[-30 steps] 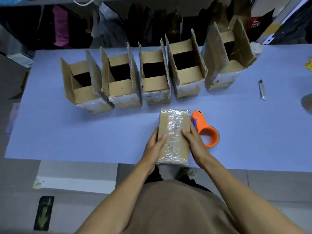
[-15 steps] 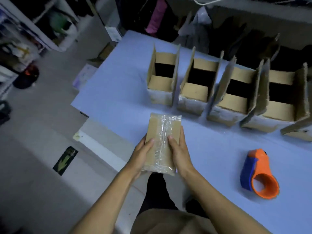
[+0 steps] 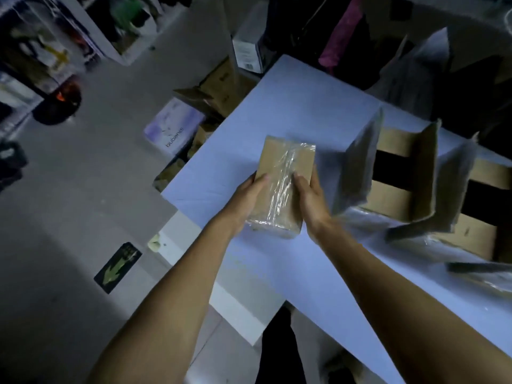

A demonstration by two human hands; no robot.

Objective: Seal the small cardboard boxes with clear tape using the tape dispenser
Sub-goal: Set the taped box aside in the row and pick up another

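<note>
A small cardboard box (image 3: 279, 173), closed and with clear tape running down its top seam, is held between both hands over the left end of the pale blue table (image 3: 291, 106). My left hand (image 3: 246, 195) grips its left side, thumb on top. My right hand (image 3: 311, 196) grips its right side, thumb on the tape. To the right stand open cardboard boxes (image 3: 399, 178) with flaps raised. The tape dispenser is out of view.
Left of the table lies grey floor with a white carton (image 3: 173, 127), brown cartons (image 3: 219, 87) and a green arrow marker (image 3: 117, 267). Shelving (image 3: 55, 37) fills the upper left. Dark bags and clothing hang behind the table.
Both hands have carried the taped box leftward from the table's middle to its left end. The view swung left, and the orange tape dispenser dropped out of sight.
</note>
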